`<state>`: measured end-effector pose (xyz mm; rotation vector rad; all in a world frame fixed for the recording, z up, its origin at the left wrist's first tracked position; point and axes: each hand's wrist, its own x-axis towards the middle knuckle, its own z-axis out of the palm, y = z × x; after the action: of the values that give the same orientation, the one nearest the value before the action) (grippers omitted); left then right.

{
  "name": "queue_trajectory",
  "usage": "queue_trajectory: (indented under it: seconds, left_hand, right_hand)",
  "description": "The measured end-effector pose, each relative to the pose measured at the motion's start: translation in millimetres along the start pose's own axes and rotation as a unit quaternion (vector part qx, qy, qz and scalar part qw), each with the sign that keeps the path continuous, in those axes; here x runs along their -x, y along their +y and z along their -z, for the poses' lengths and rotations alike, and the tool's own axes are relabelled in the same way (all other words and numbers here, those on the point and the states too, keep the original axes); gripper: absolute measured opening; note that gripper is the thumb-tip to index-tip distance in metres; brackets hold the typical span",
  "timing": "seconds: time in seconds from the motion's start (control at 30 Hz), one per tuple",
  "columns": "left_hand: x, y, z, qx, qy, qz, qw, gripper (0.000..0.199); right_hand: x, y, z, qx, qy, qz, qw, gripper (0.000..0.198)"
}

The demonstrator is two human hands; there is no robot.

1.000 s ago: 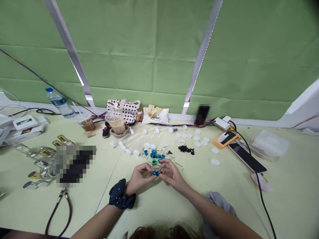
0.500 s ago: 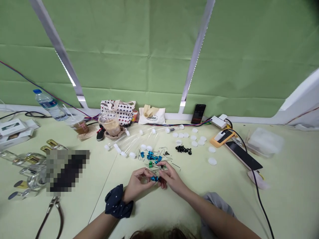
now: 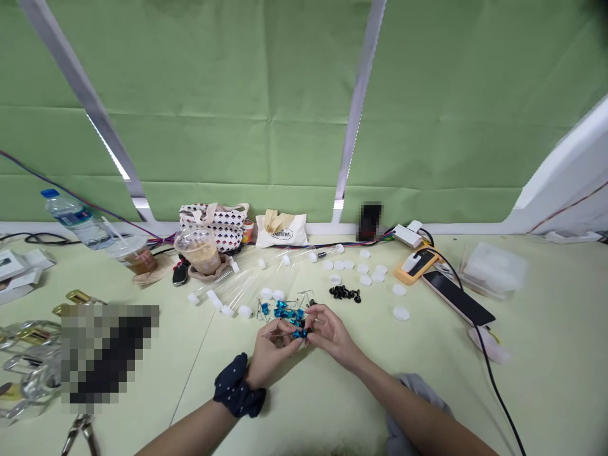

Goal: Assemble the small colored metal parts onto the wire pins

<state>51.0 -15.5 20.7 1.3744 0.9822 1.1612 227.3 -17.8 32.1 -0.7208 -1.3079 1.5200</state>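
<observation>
A small shiny blue part [image 3: 299, 334] with a black end is pinched in the fingertips of my left hand [image 3: 273, 351]. A thin metal wire or pin seems to run back from it along that hand. My right hand [image 3: 336, 339] meets it from the other side, thumb and fingers closed at the black end. Just beyond my fingers lies a pile of similar blue parts [image 3: 289, 311] with thin bent metal pins. Several black caps or knobs [image 3: 345, 293] are grouped to the right of the pile. Fingers partly cover the held part.
Clear tubes [image 3: 247, 282] with white caps lie behind the pile, and white discs [image 3: 365, 279] are scattered to the right. Drink cups [image 3: 197, 250] and a bottle [image 3: 76, 218] stand at back left. A phone [image 3: 458, 297] and a black cable [image 3: 489, 354] lie at right.
The view has shifted a little. Both hands have come closer to the pile, still holding the blue part between them, and my right fingers have shifted around its black end.
</observation>
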Motion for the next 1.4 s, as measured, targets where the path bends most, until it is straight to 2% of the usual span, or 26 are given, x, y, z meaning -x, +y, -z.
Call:
queue_trajectory:
  seconds: [0.23, 0.4, 0.47, 0.63, 0.73, 0.83, 1.0, 1.2, 1.33, 1.4]
  left_hand:
    - [3.9, 2.7, 3.4, -0.012, -0.021, 0.0, 1.0, 0.029]
    - [1.6, 0.0, 4.9, -0.009, 0.002, 0.001, 1.0, 0.026]
    - [1.6, 0.2, 4.8, -0.01, 0.0, -0.006, 1.0, 0.026]
    - [3.7, 6.2, 1.8, -0.022, -0.022, -0.009, 0.999, 0.026]
    - [3.5, 9.1, 0.7, -0.03, -0.008, -0.006, 1.0, 0.027]
    - [3.0, 8.8, 0.8, -0.042, 0.004, -0.012, 0.999, 0.029]
    - [3.4, 4.1, 2.1, -0.047, -0.023, -0.013, 0.999, 0.025]
    - [2.2, 4.2, 2.3, -0.046, -0.001, -0.012, 0.999, 0.025]
    - [3.3, 6.8, 0.9, -0.041, -0.007, -0.011, 0.999, 0.024]
    - [3.7, 7.7, 0.7, -0.043, -0.004, -0.01, 0.999, 0.024]
  right_hand:
    - [2.4, 8.9, -0.1, 0.112, 0.028, -0.06, 0.992, 0.037]
    - [6.0, 7.2, -2.8, 0.176, 0.063, 0.029, 0.982, 0.044]
    - [6.0, 7.2, -3.5, 0.17, 0.051, 0.033, 0.984, 0.042]
    - [5.7, 7.0, -3.4, 0.129, 0.039, -0.041, 0.99, 0.036]
    - [6.4, 5.3, -2.8, 0.127, 0.053, -0.008, 0.99, 0.04]
    - [6.4, 5.1, -1.6, 0.123, 0.039, 0.017, 0.992, 0.044]
    - [5.8, 6.5, -1.1, 0.099, 0.033, -0.029, 0.994, 0.036]
    - [6.1, 4.6, -1.8, 0.105, 0.025, 0.011, 0.994, 0.043]
    - [5.9, 6.7, -0.4, 0.089, 0.021, -0.034, 0.995, 0.039]
    - [6.4, 5.8, -0.8, 0.089, 0.019, -0.036, 0.995, 0.041]
